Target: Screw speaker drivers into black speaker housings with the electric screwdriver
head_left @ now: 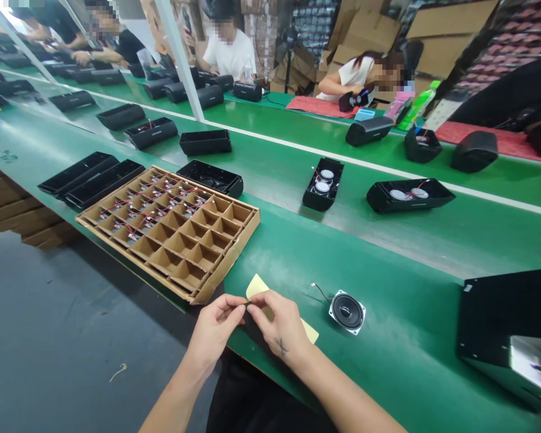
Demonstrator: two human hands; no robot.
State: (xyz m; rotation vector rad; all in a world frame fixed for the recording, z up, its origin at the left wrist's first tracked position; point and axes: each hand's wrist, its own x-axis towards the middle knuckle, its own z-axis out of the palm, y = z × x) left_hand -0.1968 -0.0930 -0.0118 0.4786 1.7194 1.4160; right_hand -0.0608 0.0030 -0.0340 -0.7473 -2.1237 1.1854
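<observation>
My left hand (216, 328) and my right hand (279, 325) meet at the near edge of the green belt (388, 252), fingertips pinched together on a small dark piece that I cannot make out. Under my right hand lies a pale yellow backing sheet (256, 285). A small square speaker driver (347, 312) with a red wire rests on the belt just right of my right hand. Left of my hands stands a cardboard divider tray (171, 231); its far cells hold several wired drivers, its near cells are bare.
Open black speaker housings (408, 195) (323, 183) (210, 177) lie across the belt, some with drivers fitted. A black box (509, 325) stands at the right edge. Flat black panels (90, 177) lie left of the tray. Other people work along the far side.
</observation>
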